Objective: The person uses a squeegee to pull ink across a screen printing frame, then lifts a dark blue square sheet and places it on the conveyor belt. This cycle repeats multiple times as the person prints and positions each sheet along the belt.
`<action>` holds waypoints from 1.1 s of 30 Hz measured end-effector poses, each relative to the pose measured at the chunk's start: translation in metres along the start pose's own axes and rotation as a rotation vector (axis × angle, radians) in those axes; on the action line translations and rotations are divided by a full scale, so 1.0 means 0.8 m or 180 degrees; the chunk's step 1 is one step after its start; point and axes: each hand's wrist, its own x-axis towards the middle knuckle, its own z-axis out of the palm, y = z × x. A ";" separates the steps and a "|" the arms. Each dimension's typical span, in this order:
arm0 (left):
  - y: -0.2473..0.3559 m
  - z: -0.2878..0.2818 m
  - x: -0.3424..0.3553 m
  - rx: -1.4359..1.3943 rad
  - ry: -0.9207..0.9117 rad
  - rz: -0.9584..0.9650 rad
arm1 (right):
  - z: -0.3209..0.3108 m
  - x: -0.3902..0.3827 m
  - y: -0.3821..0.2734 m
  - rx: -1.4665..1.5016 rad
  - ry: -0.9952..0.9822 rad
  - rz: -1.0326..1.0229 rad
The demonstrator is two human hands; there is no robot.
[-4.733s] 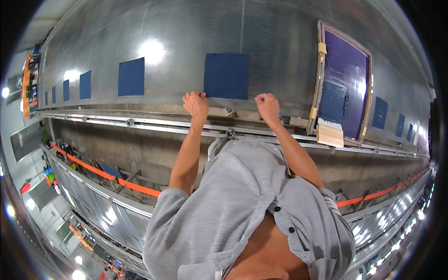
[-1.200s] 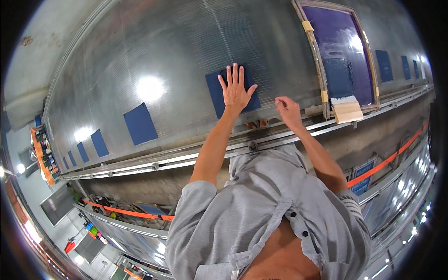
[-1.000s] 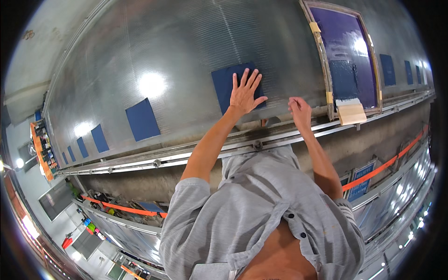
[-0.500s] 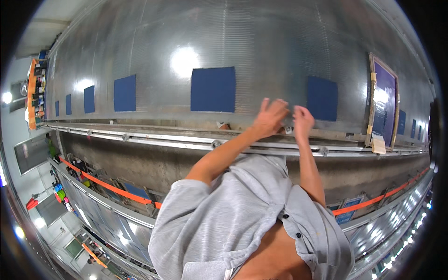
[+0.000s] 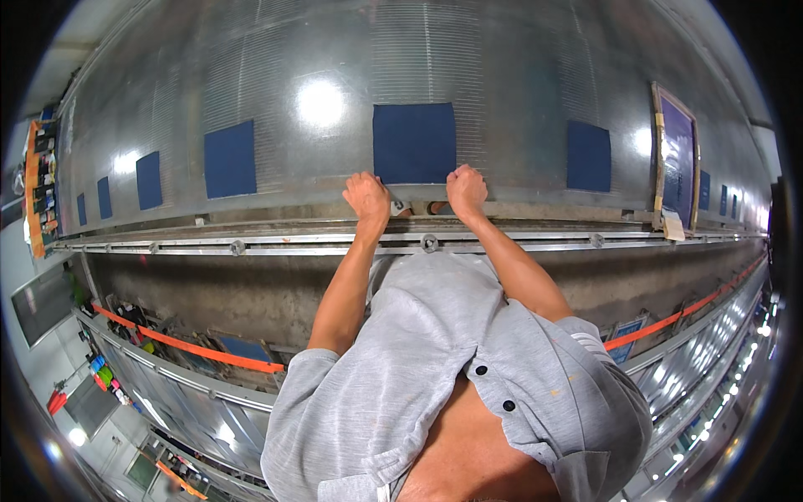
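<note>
A square blue cloth piece point(image 5: 414, 144) lies flat on the long grey metal-looking table point(image 5: 523, 125) in front of me. My left hand point(image 5: 366, 197) is closed at its near left corner, fingers curled over the table's near side. At the near right corner, my right hand point(image 5: 467, 191) is closed in the same way. Both hands overlap the cloth's corners, and the fingertips are partly hidden behind the knuckles. The cloth's near edge runs straight between the two hands.
More blue cloth pieces lie in a row, one to the left point(image 5: 230, 159) and one to the right point(image 5: 589, 156). A framed screen with a purple surface point(image 5: 679, 163) rests on the table farther right. A metal rail point(image 5: 309, 248) runs along the near edge.
My view has shifted along the table to the right. Both hands have gone from the gap between two cloth pieces to the near corners of one piece, their fingers now curled closed.
</note>
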 end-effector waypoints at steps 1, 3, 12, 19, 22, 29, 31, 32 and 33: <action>0.000 -0.004 0.003 0.0040 -0.0129 -0.0009 | 0.001 0.001 -0.002 0.0021 -0.0040 0.0110; 0.001 -0.007 0.007 0.0079 -0.0255 0.0013 | -0.001 0.004 -0.004 0.0065 -0.0117 0.0329; 0.009 -0.021 0.023 -0.1111 -0.1693 -0.0510 | -0.003 0.032 -0.010 0.1916 -0.0847 0.0457; 0.045 -0.018 0.022 -0.6025 -0.2443 -0.3433 | -0.083 0.064 -0.087 0.4713 -0.1239 0.0992; 0.012 0.040 0.060 -0.6296 -0.1195 -0.3670 | -0.093 0.072 -0.092 0.4905 -0.1711 0.0739; 0.096 -0.078 0.191 -0.5621 -0.1371 -0.2020 | -0.144 0.168 -0.127 0.4884 -0.1348 0.0580; 0.124 -0.118 0.211 -0.5588 -0.1170 -0.1622 | -0.169 0.187 -0.139 0.4857 -0.1243 0.0251; 0.132 -0.135 0.217 -0.5634 -0.1140 -0.1464 | -0.183 0.191 -0.145 0.4778 -0.1248 0.0138; 0.136 -0.148 0.222 -0.5504 -0.1064 -0.1437 | -0.197 0.194 -0.152 0.4696 -0.1249 0.0023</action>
